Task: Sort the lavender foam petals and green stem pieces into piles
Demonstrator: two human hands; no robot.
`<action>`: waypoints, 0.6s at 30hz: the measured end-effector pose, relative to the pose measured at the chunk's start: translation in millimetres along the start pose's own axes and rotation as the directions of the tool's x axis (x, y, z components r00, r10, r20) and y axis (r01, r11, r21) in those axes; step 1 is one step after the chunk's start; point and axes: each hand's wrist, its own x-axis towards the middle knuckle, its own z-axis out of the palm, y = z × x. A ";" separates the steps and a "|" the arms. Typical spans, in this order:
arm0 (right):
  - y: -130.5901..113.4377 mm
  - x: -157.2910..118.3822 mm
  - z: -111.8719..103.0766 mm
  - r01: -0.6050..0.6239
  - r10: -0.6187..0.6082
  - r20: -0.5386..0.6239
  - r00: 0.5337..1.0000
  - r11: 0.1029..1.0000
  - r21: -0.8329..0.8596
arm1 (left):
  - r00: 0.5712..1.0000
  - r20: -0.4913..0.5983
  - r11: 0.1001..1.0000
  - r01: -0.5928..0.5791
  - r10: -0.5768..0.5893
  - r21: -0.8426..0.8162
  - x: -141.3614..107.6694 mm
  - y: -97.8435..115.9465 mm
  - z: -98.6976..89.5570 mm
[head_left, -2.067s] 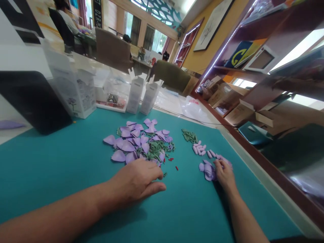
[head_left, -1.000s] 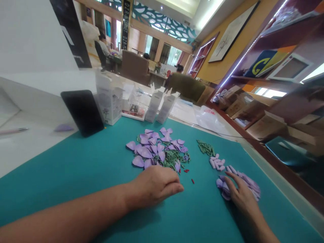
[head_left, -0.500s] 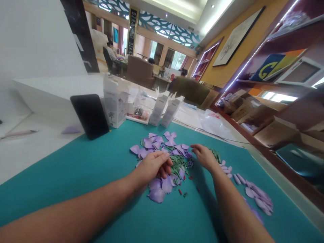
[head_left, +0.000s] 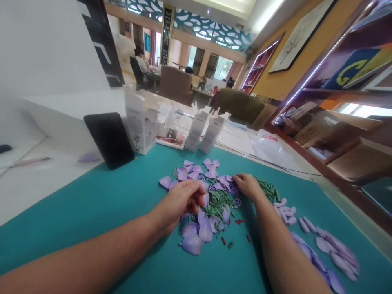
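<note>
1. I'm seated at a long worktable in a big, bright room. Shelves holding cardboard cartons run along my right, a framed drawing hangs on the yellow wall, and another person sits working far off near the windows.

2. A teal mat covers the table in front of me. Along its far edge are a black tablet, a white printed box, two narrow white cartons and a clear plastic bag.

3. The loose heap sits mid-mat, right in front of me: lavender foam petals, green foam strips and small purple wheel-shaped pieces. Tiny red bits lie scattered at its near side.

4. Off to my right, apart from the heap, lie pale lilac rolled pieces and a fanned row of petals.

5. My hands are apart, both low over the heap, and neither is clamped on anything I can make out. My left hand curls at the heap's left side, its fingers tucked, so I can't tell whether it pinches a piece. My right hand reaches the far side, its fingertips resting lightly on the petals, which leaves the heap undisturbed.
</note>
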 end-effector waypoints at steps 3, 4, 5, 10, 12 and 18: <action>1.2 -1.7 -5.7 -0.028 0.033 -0.047 0.998 0.995 0.098 | 1.000 -0.008 1.000 0.021 -0.021 -0.004 -0.1 -0.4 0.8; 0.0 -2.4 -8.6 -0.031 0.040 -0.062 0.997 0.990 0.138 | 1.000 -0.008 1.000 0.028 -0.028 -0.007 -0.4 -0.3 1.1; -2.2 -3.2 -11.4 -0.029 0.043 -0.074 0.996 0.983 0.182 | 0.999 -0.007 0.999 0.034 -0.034 -0.012 -0.7 -0.2 1.4; -24.1 -9.0 -18.2 0.033 -0.013 -0.056 0.998 0.929 0.369 | 0.999 -0.011 0.999 0.033 -0.034 -0.022 1.3 0.6 0.2; -35.3 -12.4 -16.9 0.041 -0.030 -0.032 0.999 0.905 0.423 | 1.000 -0.023 0.999 -0.015 0.016 0.033 4.2 0.6 -1.8; -65.3 -27.4 -6.7 0.070 -0.127 0.099 0.987 0.894 0.443 | 0.917 0.171 0.697 -0.387 0.361 0.603 4.2 -2.3 -5.9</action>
